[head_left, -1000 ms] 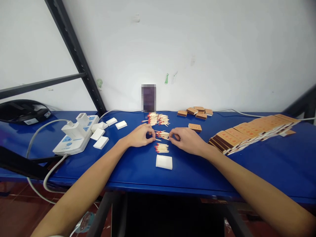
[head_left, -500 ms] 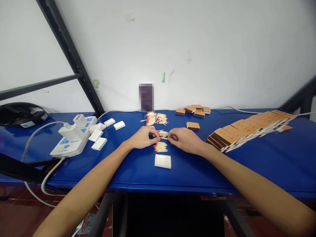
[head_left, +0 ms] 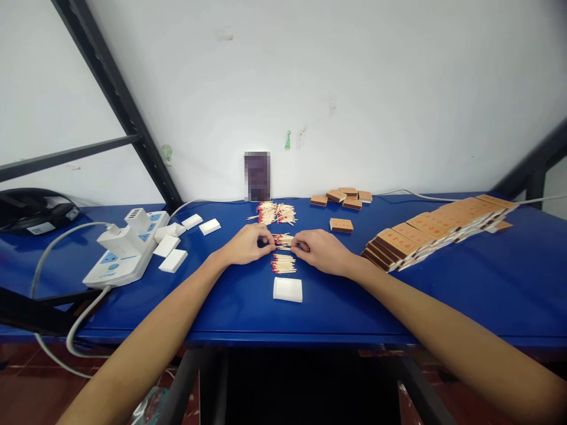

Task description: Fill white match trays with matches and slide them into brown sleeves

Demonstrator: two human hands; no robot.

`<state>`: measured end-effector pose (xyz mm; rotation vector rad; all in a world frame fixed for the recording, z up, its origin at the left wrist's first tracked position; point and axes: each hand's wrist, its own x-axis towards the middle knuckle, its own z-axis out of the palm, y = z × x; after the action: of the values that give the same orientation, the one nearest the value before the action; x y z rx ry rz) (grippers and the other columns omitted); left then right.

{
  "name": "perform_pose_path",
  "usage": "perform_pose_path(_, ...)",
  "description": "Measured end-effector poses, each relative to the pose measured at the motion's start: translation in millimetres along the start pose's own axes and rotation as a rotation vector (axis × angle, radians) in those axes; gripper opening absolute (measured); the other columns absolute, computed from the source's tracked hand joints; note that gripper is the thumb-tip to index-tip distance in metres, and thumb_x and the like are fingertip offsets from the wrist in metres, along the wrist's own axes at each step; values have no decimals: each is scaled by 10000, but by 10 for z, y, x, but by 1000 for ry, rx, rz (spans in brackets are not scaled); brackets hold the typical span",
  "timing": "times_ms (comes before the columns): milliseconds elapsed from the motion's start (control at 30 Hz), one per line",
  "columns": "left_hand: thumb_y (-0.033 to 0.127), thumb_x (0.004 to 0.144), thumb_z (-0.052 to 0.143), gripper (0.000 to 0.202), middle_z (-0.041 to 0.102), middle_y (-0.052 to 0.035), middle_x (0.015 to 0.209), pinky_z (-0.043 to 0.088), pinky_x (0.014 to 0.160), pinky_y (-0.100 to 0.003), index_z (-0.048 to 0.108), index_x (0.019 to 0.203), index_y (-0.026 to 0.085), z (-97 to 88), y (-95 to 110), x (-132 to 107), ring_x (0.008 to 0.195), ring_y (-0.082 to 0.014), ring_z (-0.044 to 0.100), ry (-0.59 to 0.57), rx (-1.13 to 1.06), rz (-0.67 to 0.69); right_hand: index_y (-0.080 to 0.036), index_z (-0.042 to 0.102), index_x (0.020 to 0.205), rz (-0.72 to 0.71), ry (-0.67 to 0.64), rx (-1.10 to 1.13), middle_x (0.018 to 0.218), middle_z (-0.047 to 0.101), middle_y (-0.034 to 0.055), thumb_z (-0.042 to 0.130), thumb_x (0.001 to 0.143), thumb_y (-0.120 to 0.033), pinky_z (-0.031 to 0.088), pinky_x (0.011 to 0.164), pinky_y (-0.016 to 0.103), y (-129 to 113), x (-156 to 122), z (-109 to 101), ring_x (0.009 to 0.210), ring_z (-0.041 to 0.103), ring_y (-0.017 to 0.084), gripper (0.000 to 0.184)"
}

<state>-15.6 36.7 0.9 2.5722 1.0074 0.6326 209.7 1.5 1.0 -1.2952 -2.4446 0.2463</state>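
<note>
My left hand (head_left: 250, 244) is closed in a pinch at the red-headed ends of a small group of matches (head_left: 283, 239). At their plain ends, my right hand (head_left: 322, 251) pinches from the other side. The fingertips partly cover these matches, so exactly how many are gripped is hidden. Just nearer to me lies a second row of matches (head_left: 283, 264), heads to the left. Below that row sits a white matchbox tray (head_left: 287, 290), its pale face upward. Beyond my hands, a larger loose heap of matches (head_left: 277, 213) lies near the wall.
Several white trays (head_left: 172, 260) lie beside a power strip (head_left: 119, 260) on the left. Brown matchboxes (head_left: 348, 196) cluster at the back, with a single matchbox (head_left: 341, 225) nearer. A long slanting stack of matchboxes (head_left: 425, 230) occupies the right. A dark pixelated rectangle (head_left: 257, 176) stands against the wall.
The view has shifted slightly, so the scene sits a little further left. Both hands stay pinched at the ends of the same group of matches, with little visible movement.
</note>
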Motion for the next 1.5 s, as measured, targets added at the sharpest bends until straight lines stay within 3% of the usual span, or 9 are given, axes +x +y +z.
perform_pose_path(200, 304, 824, 584, 177, 598, 4, 712, 356, 575, -227, 663, 775, 155, -34, -9, -2, 602, -94, 442, 55, -113, -81, -187, 637, 786, -87, 16, 152, 587, 549, -31, 502, 885, -268, 286, 573, 235, -11, -15, -4, 528, 446, 95, 186)
perform_pose_path(367, 311, 813, 597, 174, 584, 6, 709, 358, 576, -225, 683, 804, 160, 6, -41, -2, 610, -94, 454, 36, -118, -79, -177, 651, 829, 1, 111, 171, 554, 530, -34, 509, 872, -267, 289, 538, 229, 56, 2, 4, 497, 439, 96, 174)
perform_pose_path(733, 268, 794, 621, 146, 583, -6, 716, 387, 620, -235, 719, 797, 161, 13, 20, -5, 650, -108, 499, -24, -150, -2, -231, 705, 877, 41, 28, 3, 637, 594, -7, 528, 863, -272, 246, 530, 236, 40, 57, 25, 556, 475, 114, 183)
perform_pose_path(1100, 234, 803, 554, 201, 539, 18, 665, 346, 564, -227, 714, 907, 169, 42, -12, -5, 575, -93, 433, 15, -161, -39, -223, 689, 910, -60, 23, -4, 675, 582, 2, 489, 892, -263, 265, 564, 241, 49, 68, 52, 630, 492, 131, 205)
perform_pose_path(1500, 266, 815, 561, 196, 677, -28, 790, 390, 627, -237, 716, 823, 148, -38, 45, -24, 673, -119, 526, -83, -232, -49, -212, 635, 902, -140, -12, 108, 665, 548, -11, 448, 921, -280, 286, 572, 241, 74, 13, 44, 597, 456, 124, 200)
